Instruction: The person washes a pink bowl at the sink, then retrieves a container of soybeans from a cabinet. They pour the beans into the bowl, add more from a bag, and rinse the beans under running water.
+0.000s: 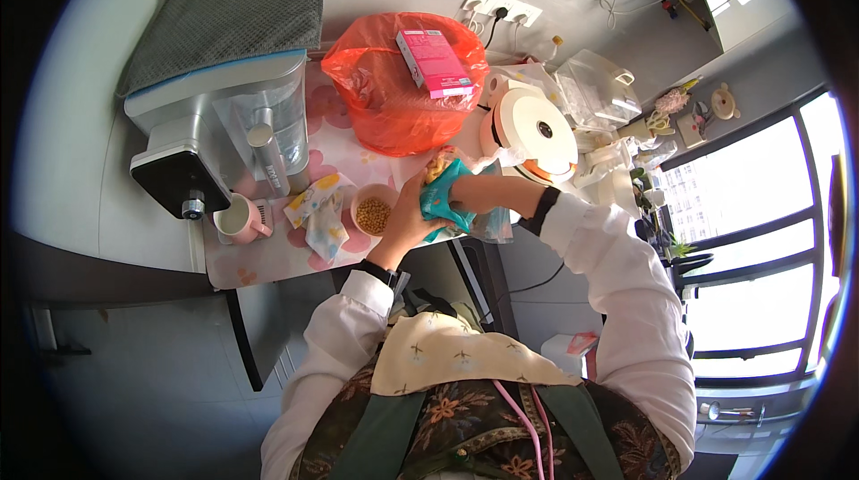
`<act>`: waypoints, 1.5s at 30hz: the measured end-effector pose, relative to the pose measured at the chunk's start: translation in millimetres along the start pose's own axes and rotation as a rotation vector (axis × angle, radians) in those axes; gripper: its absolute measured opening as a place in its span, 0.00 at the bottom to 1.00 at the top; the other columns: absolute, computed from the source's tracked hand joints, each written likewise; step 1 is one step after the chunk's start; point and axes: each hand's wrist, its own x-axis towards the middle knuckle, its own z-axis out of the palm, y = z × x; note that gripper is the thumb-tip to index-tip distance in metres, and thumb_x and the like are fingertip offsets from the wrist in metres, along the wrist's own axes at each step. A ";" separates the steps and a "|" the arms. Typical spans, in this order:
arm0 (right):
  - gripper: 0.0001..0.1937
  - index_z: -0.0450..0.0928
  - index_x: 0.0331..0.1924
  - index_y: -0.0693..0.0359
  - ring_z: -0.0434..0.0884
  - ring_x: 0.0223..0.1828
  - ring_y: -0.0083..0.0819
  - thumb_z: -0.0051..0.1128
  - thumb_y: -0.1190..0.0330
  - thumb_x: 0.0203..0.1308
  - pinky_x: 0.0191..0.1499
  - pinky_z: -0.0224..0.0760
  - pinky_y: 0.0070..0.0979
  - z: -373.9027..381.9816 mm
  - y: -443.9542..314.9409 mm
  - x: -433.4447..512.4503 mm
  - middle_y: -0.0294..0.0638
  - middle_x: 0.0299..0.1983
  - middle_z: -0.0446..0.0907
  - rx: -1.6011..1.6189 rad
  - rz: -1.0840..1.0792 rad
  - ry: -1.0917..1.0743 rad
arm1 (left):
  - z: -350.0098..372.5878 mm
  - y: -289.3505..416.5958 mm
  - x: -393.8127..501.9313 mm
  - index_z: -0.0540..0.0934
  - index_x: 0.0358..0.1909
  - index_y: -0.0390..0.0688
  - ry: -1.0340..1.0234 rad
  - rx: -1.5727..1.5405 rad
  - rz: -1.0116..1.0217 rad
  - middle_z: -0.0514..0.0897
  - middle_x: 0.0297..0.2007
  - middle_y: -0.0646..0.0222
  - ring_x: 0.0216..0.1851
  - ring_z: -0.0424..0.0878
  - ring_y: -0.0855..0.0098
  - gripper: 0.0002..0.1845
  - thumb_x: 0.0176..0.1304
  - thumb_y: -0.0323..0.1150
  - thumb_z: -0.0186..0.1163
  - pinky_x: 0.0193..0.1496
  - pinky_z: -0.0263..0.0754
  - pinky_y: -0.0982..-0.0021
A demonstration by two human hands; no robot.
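My left hand (408, 211) grips a teal plastic bag (439, 197) from its left side, above the front of the counter. My right hand (473, 193) reaches into or against the bag's right side. Its fingers are hidden by the teal plastic, so I cannot tell what they hold. Just left of my left hand stands a small pale bowl (356, 200) with yellow beans (374, 215) in it. A crumpled patterned cloth or wrapper (325, 211) lies beside the bowl. Under my right wrist hangs a clear plastic bag (495, 225).
A red plastic bag (362, 104) with a pink box (436, 64) on top stands behind my hands. To its right is a white round-lidded appliance (527, 124). At left are a water dispenser (174, 124) and a pink mug (245, 218). Below the counter, a cabinet door (258, 332) hangs open.
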 end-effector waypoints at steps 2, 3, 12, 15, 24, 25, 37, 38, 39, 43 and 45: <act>0.08 0.85 0.37 0.59 0.84 0.43 0.47 0.57 0.66 0.59 0.48 0.75 0.41 5.9 -0.9 -3.9 0.47 0.35 0.85 -0.011 0.042 0.024 | 3.1 7.4 -2.6 0.59 0.71 0.35 -0.005 -0.003 -0.006 0.72 0.62 0.44 0.64 0.72 0.47 0.58 0.38 0.32 0.83 0.65 0.68 0.57; 0.08 0.85 0.37 0.59 0.84 0.43 0.47 0.57 0.67 0.59 0.48 0.75 0.41 8.8 -2.2 -4.8 0.47 0.35 0.85 -0.040 0.070 0.024 | 4.0 10.2 -4.1 0.59 0.71 0.35 0.021 -0.017 0.016 0.72 0.61 0.43 0.63 0.72 0.46 0.58 0.37 0.33 0.83 0.65 0.68 0.56; 0.08 0.85 0.37 0.60 0.85 0.42 0.47 0.56 0.67 0.59 0.47 0.76 0.40 12.2 -8.1 10.8 0.48 0.35 0.85 -0.238 0.243 -0.081 | 4.4 -0.6 -17.4 0.61 0.69 0.38 -0.042 0.160 -0.147 0.74 0.60 0.49 0.62 0.72 0.45 0.45 0.48 0.21 0.72 0.62 0.70 0.54; 0.08 0.85 0.37 0.61 0.85 0.41 0.47 0.56 0.67 0.59 0.47 0.76 0.40 14.6 -9.6 14.5 0.48 0.35 0.85 -0.262 0.274 -0.110 | 7.5 0.7 -18.8 0.62 0.69 0.39 -0.031 0.140 -0.138 0.74 0.59 0.48 0.62 0.72 0.45 0.45 0.47 0.21 0.72 0.61 0.71 0.53; 0.08 0.85 0.37 0.62 0.85 0.41 0.47 0.56 0.68 0.59 0.46 0.77 0.40 12.7 -12.9 23.5 0.49 0.35 0.85 -0.260 0.340 -0.147 | 8.8 11.8 -14.2 0.60 0.71 0.39 -0.014 0.165 -0.124 0.72 0.61 0.47 0.61 0.73 0.44 0.45 0.49 0.21 0.71 0.60 0.71 0.54; 0.08 0.85 0.37 0.62 0.85 0.41 0.47 0.56 0.68 0.59 0.46 0.77 0.40 10.1 -15.6 22.1 0.49 0.35 0.85 -0.245 0.349 -0.146 | 9.7 11.8 -14.2 0.59 0.71 0.38 -0.033 0.170 -0.132 0.72 0.61 0.46 0.61 0.73 0.44 0.45 0.50 0.21 0.70 0.60 0.71 0.54; 0.09 0.85 0.36 0.64 0.86 0.38 0.48 0.55 0.70 0.59 0.42 0.78 0.40 7.0 -21.9 2.8 0.52 0.34 0.84 -0.364 0.330 0.074 | 16.9 5.0 -7.8 0.58 0.71 0.40 -0.032 0.165 -0.211 0.71 0.61 0.47 0.63 0.70 0.44 0.46 0.50 0.20 0.70 0.62 0.70 0.53; 0.09 0.84 0.36 0.65 0.86 0.37 0.49 0.55 0.70 0.59 0.41 0.79 0.40 10.2 -18.3 0.7 0.53 0.33 0.84 -0.446 0.310 0.097 | 16.8 5.7 -7.9 0.59 0.71 0.39 -0.032 0.165 -0.205 0.71 0.61 0.47 0.63 0.70 0.44 0.46 0.49 0.20 0.70 0.62 0.70 0.53; 0.08 0.84 0.35 0.65 0.86 0.37 0.48 0.55 0.70 0.59 0.41 0.79 0.40 12.4 -15.0 -1.8 0.53 0.33 0.84 -0.397 0.263 0.166 | 16.6 6.5 -7.8 0.59 0.71 0.39 -0.038 0.166 -0.207 0.71 0.61 0.47 0.63 0.70 0.43 0.46 0.49 0.20 0.70 0.62 0.70 0.53; 0.08 0.84 0.35 0.65 0.86 0.36 0.46 0.56 0.71 0.59 0.38 0.79 0.38 13.6 -9.5 -12.2 0.53 0.32 0.83 -0.201 0.242 0.327 | 15.0 8.9 -7.1 0.58 0.71 0.38 -0.053 0.174 -0.228 0.70 0.62 0.48 0.63 0.70 0.43 0.47 0.48 0.21 0.72 0.62 0.70 0.54; 0.08 0.84 0.36 0.64 0.86 0.33 0.42 0.57 0.70 0.60 0.36 0.78 0.37 5.9 -12.5 -17.7 0.52 0.31 0.83 -0.053 0.271 0.378 | 13.6 10.7 -7.6 0.57 0.71 0.38 -0.042 0.185 -0.204 0.69 0.62 0.47 0.64 0.69 0.43 0.48 0.48 0.22 0.72 0.63 0.69 0.54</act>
